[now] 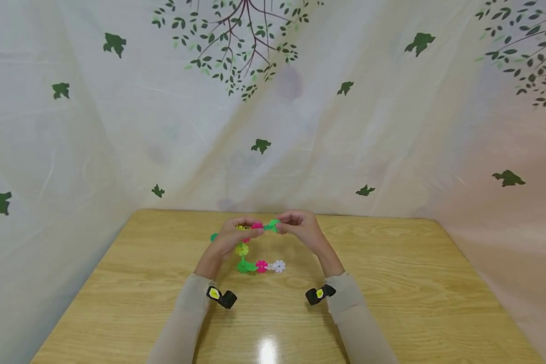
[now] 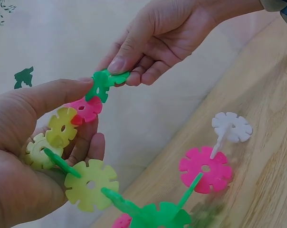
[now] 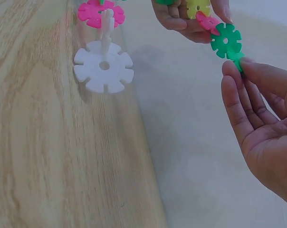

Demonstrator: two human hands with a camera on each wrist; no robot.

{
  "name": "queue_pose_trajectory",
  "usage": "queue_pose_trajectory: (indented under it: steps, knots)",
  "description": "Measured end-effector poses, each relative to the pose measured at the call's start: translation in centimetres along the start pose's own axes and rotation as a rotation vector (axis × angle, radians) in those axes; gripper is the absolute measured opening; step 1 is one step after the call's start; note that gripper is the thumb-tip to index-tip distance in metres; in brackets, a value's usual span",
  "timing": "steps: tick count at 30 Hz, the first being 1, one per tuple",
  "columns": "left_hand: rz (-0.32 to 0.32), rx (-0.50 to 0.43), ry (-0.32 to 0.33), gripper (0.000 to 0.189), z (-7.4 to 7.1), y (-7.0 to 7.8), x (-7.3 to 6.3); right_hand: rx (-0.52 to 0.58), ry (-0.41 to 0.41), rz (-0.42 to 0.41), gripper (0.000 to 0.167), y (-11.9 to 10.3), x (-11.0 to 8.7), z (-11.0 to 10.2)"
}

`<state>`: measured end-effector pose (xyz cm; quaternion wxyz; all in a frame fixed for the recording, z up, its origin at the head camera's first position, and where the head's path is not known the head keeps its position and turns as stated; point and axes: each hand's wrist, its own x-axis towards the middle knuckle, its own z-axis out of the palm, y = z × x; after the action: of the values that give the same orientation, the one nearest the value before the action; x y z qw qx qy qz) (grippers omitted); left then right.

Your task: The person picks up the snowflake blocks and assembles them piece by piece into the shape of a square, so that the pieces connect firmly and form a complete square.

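A chain of notched, flower-shaped interlocking discs runs between and below my hands. My left hand (image 1: 227, 236) pinches it near a pink disc (image 2: 90, 109), thumb on top and fingers behind. Several yellow discs (image 2: 91, 190) pass along the left palm, joined by green ones. At the chain's upper end, the right hand (image 1: 304, 230) pinches a green disc (image 3: 235, 58) between thumb and fingertips. That disc meets another green disc (image 3: 225, 40) slotted beside the pink one. The other end hangs lower, with green, a pink disc (image 2: 205, 170) and a white disc (image 3: 104, 66).
Under the hands is a light wooden table (image 1: 391, 303). A pale cloth backdrop (image 1: 200, 151) with printed leaves and branches stands behind its far edge. Both wrists carry small black cameras (image 1: 227, 299) over beige sleeves.
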<state>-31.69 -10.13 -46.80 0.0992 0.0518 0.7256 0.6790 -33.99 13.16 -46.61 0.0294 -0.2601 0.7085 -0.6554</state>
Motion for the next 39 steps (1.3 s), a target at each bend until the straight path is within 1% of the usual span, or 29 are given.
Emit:
queue_pose_trajectory:
  steps: [7, 15, 19, 25, 32, 35, 39]
  knots:
    - [-0.021, -0.012, -0.029, 0.027, -0.8, -0.2, -0.2, -0.001, 0.002, 0.015, 0.020, 0.0, 0.1, 0.6]
    - [-0.030, -0.036, -0.070, 0.024, -1.6, -0.6, -0.7, -0.025, 0.005, 0.064, 0.020, 0.1, -0.4, 1.4]
    - [-0.024, -0.044, -0.055, 0.023, -1.8, -0.7, -0.8, -0.017, -0.012, 0.071, 0.022, 0.1, -0.3, 1.6]
    - [-0.015, -0.069, -0.020, 0.023, -1.6, -0.5, -0.5, 0.003, -0.008, 0.083, 0.023, -0.1, -0.1, 1.6]
    - [0.016, -0.084, -0.014, 0.024, -1.7, -0.3, -0.3, -0.007, -0.014, 0.097, 0.024, -0.3, 0.2, 1.5]
    - [0.018, -0.087, 0.001, 0.028, -1.9, -0.1, -0.4, -0.034, -0.039, 0.107, 0.029, -0.6, 0.3, 1.3]
    - [-0.010, -0.095, 0.048, 0.036, -2.1, 0.1, -0.8, -0.092, -0.101, 0.139, 0.036, -0.7, 0.6, 0.8]
